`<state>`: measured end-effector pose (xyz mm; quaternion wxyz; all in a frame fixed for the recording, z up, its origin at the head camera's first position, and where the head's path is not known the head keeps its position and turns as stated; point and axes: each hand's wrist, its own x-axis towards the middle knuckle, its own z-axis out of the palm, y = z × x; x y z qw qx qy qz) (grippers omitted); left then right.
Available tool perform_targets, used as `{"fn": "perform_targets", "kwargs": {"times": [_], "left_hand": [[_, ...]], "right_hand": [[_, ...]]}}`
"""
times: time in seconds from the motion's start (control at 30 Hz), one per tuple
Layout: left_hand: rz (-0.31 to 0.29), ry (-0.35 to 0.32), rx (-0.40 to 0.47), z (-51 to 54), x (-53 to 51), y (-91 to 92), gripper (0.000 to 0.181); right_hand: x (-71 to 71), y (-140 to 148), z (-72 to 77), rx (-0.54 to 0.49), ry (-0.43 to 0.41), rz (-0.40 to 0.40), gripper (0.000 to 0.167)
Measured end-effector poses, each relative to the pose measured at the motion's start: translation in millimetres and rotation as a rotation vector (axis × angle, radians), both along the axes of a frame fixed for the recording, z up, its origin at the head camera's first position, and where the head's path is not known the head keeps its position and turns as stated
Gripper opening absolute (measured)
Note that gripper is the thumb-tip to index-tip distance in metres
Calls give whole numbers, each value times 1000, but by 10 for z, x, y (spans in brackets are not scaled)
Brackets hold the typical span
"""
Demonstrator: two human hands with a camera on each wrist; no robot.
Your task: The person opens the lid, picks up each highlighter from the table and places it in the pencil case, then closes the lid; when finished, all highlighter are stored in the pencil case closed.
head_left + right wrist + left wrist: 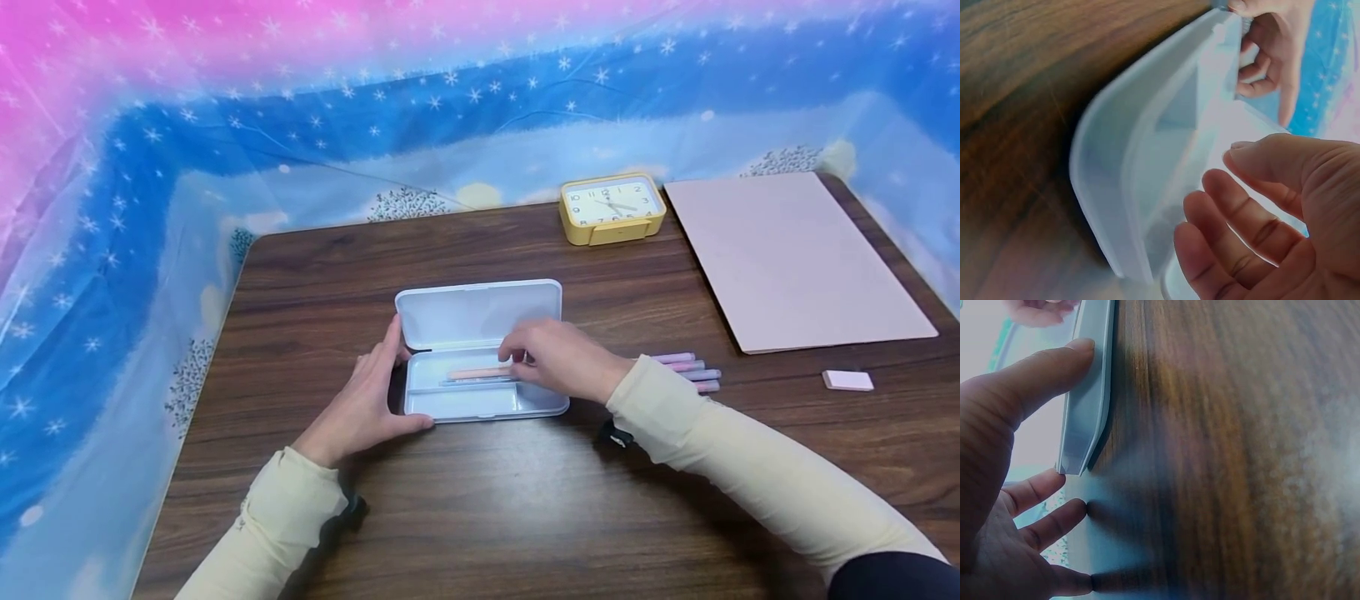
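A white pencil case (450, 403) lies with its lid raised; orange and blue pens (476, 374) rest in its rear compartment. My left hand (362, 408) spans the case's left end, fingers fairly straight. In the left wrist view, the left thumb (1054, 369) presses the case's front wall (1087, 406) while fingertips touch the table. Over the right part of the case is my right hand (562, 358), partly hiding the pens' ends. The right wrist view shows its fingers (1235, 231) loosely bent with nothing visible between them, above the case (1107, 144).
Several pastel pens (701, 375) lie right of the case, partly behind the right forearm. A white eraser (847, 381) is farther right. A pale pink board (802, 258) covers the table's back right, beside a yellow clock (613, 210). Patterned cloth (450, 100) hangs behind the table.
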<state>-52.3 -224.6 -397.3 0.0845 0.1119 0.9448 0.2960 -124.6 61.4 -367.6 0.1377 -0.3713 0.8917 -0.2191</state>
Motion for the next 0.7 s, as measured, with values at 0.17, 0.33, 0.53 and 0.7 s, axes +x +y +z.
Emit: {"fn": "perform_targets", "kwargs": {"times": [0.17,0.33,0.53,0.7], "left_hand": [[8,0,-1,-9,6,3,137],[2,-5,1,2,-4,9,137],[-9,3,9,12,-1,10,137],[-19,22,13,7,-3,9,137]], "right_hand": [[-21,202,91,-53,26,-18,18],[-70,518,156,-80,64,-80,17],[-138,920,177,-84,60,-184,18],[-172,1198,182,-53,49,-248,17]]}}
